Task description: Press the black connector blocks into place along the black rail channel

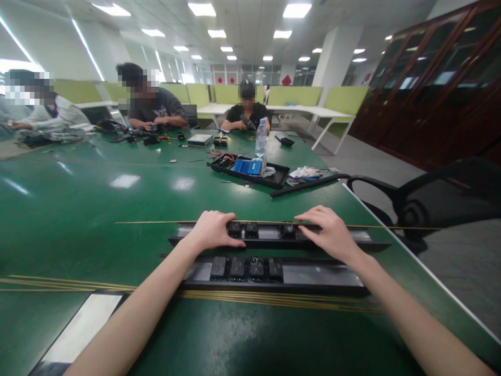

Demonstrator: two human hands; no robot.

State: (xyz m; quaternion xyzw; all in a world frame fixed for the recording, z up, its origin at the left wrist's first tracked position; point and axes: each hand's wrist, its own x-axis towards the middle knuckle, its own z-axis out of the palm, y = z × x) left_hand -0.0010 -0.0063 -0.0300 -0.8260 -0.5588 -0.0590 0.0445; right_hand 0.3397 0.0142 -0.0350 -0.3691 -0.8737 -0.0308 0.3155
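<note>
A long black channel (266,243) with a grey inside lies across the green table. Small black blocks sit in it, two close together (251,228) and a lone block (288,230) farther right. My left hand (213,230) grips the channel at its left half, thumb over the front wall and fingers behind. A thin brass rod (156,223) runs along the back edge, reaching past both channel ends. My right hand (326,230) has thumb and forefinger around the rod beside the lone block. Nearer me is a second black channel (313,271) holding several black blocks (237,267).
Loose brass rods (254,296) lie in front. A white-topped panel (88,324) is at lower left. Farther back are a black tray (274,177) with a blue pack, a water bottle (260,138), cloths (305,175) and a black bar (305,187). Several people work beyond; a chair (426,188) stands right.
</note>
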